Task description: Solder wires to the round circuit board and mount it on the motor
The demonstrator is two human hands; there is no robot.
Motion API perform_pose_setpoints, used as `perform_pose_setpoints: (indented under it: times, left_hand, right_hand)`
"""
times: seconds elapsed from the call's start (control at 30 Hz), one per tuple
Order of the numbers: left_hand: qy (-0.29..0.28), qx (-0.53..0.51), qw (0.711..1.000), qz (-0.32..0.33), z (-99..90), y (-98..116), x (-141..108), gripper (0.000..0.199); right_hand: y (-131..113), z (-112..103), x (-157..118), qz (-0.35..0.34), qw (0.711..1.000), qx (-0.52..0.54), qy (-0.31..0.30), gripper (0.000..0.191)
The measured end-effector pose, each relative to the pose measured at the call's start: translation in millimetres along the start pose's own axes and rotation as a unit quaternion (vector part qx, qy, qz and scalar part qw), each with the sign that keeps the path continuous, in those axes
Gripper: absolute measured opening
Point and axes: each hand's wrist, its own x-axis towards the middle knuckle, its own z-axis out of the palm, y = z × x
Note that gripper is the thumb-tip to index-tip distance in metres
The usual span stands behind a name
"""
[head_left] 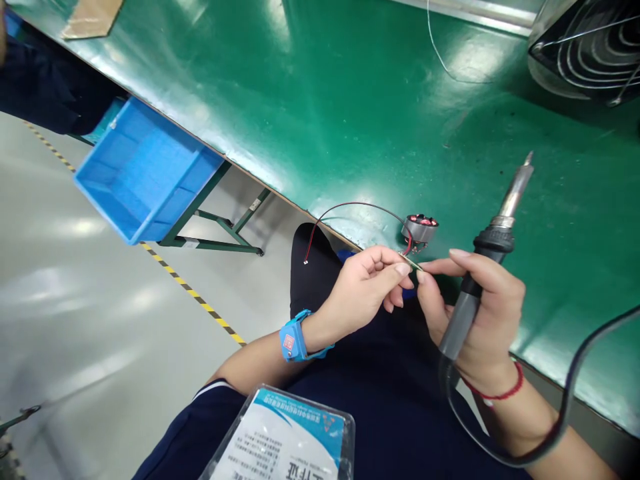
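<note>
My left hand (373, 283), with a blue strap on its wrist, pinches a small thin board (411, 262) seen nearly edge-on. In my right hand (483, 307) is a soldering iron (503, 220), its tip pointing up and away from the board. My right thumb and forefinger also touch the board's other end. Just beyond the board, a small round motor (421, 229) with copper windings sits near the table edge. A red and black wire pair (360, 203) arcs left from there to a little white plug (306, 262) over my leg. The board's face is hidden.
The green table (325, 120) stretches ahead. A fan-like device with a wire grille (595, 57) stands at the back right, near a thin loose wire (440, 57). The iron's cable (570, 387) loops round my right forearm. A blue bin (150, 170) is left; a person's dark clothing shows beyond.
</note>
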Motion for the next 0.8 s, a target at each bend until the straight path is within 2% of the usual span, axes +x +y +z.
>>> perform_pose_setpoints:
  times: [0.17, 0.27, 0.33, 0.47, 0.63, 0.8]
  left_hand:
    - [0.005, 0.001, 0.999, -0.045, -4.0, -1.0, -12.1, 0.021]
    - [-0.012, -0.062, 0.996, -0.062, -6.6, -7.2, -18.5, 0.023]
    - [-0.02, -0.097, 0.993, -0.059, -7.3, -12.8, -19.5, 0.025]
    - [0.007, -0.131, 0.99, -0.058, -4.4, -21.9, -18.0, 0.023]
    - [0.056, -0.15, 0.984, -0.072, 3.9, -29.8, -20.0, 0.027]
    - [0.067, -0.204, 0.973, -0.087, 7.0, -37.4, -19.2, 0.026]
  right_hand:
    - [2.5, -2.8, 0.9, -0.006, 1.0, 0.011, -0.007, 0.058]
    - [5.0, -6.6, -1.2, -0.009, 0.998, 0.033, -0.05, 0.06]
    - [6.3, -9.1, -3.2, -0.018, 0.996, 0.029, -0.083, 0.054]
    - [7.7, -13.3, -6.6, -0.053, 0.99, -0.025, -0.132, 0.04]
    - [11.0, -18.4, -11.6, -0.08, 0.981, -0.052, -0.171, 0.052]
    - [12.5, -20.5, -14.8, -0.121, 0.974, -0.056, -0.183, 0.055]
